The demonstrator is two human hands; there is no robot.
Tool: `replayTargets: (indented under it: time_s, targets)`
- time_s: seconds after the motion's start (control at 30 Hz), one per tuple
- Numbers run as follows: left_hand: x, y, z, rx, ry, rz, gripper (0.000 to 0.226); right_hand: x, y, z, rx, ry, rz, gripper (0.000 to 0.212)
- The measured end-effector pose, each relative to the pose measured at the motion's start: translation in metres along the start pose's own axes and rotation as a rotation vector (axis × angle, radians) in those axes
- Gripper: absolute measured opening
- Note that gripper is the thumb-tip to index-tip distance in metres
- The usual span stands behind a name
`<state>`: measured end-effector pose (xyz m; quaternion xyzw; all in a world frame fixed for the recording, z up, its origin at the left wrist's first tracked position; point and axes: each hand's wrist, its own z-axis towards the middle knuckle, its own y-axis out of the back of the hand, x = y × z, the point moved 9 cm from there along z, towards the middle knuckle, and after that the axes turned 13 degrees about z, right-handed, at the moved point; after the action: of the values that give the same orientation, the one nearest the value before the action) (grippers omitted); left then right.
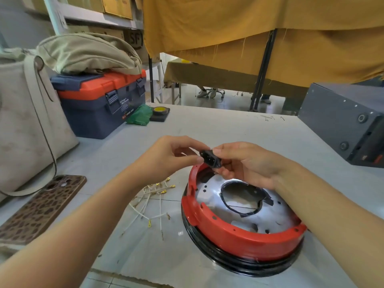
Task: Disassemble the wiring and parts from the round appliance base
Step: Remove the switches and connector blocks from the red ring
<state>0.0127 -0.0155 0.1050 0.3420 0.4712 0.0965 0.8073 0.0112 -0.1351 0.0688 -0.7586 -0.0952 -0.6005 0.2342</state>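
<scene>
The round appliance base (228,235) lies on the table, a red ring over a black rim with a shiny metal plate and a central hole inside. Above its far edge both hands hold a small black power socket (210,159). My left hand (174,156) pinches its left side with fingertips. My right hand (245,163) grips its right side, thumb on top. Left of the base lies a loose bundle of white wires (152,201) with brass terminals.
A phone in a leopard-print case (41,206) lies at the left, beside a canvas bag (25,121). A blue and orange toolbox (99,102) stands behind, with a green bag (139,115) and tape roll (159,111). A dark metal box (349,123) sits at the right.
</scene>
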Motion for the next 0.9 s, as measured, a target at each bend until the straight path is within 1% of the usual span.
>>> replayTargets:
  time_s: [0.13,0.23,0.3,0.37,0.4,0.47,0.53,0.6,0.63,0.67,0.77,0.9]
  targets:
    - [0.003,0.013,0.005,-0.066,0.031,0.023,0.018,0.005,-0.001,0.007,-0.066,0.048,-0.004,0.012]
    - [0.015,0.021,0.008,-0.075,0.074,-0.017,0.012,0.01,-0.002,0.012,-0.107,0.109,0.005,0.019]
    - [0.025,0.029,0.009,-0.084,0.1,-0.02,0.009,0.011,-0.003,0.013,-0.106,0.128,-0.04,0.023]
    - [0.039,0.037,0.01,-0.096,0.136,-0.013,0.007,0.012,-0.004,0.014,-0.08,0.132,-0.112,0.019]
    - [0.047,0.04,0.01,-0.106,0.16,-0.007,0.007,0.011,-0.002,0.015,-0.074,0.128,-0.17,0.018]
    - [0.067,0.048,0.01,-0.136,0.214,0.001,0.01,0.01,0.004,0.017,-0.098,0.126,-0.368,0.019]
    - [0.088,0.054,0.01,-0.166,0.268,0.01,0.012,0.014,0.008,0.019,-0.127,0.161,-0.645,0.022]
    - [0.11,0.059,0.01,-0.18,0.325,0.036,0.011,0.016,0.005,0.019,-0.123,0.2,-0.985,0.031]
    - [0.122,0.061,0.009,-0.182,0.357,0.052,0.01,0.015,0.002,0.018,-0.117,0.229,-1.112,0.034]
    - [0.133,0.062,0.008,-0.18,0.386,0.07,0.011,0.016,0.0,0.018,-0.114,0.269,-1.183,0.035]
    - [0.161,0.064,0.007,-0.173,0.445,0.131,0.013,0.014,-0.001,0.017,-0.122,0.358,-1.192,0.033]
    - [0.187,0.07,0.003,-0.15,0.499,0.241,0.018,0.011,0.004,0.019,-0.13,0.373,-1.168,0.033]
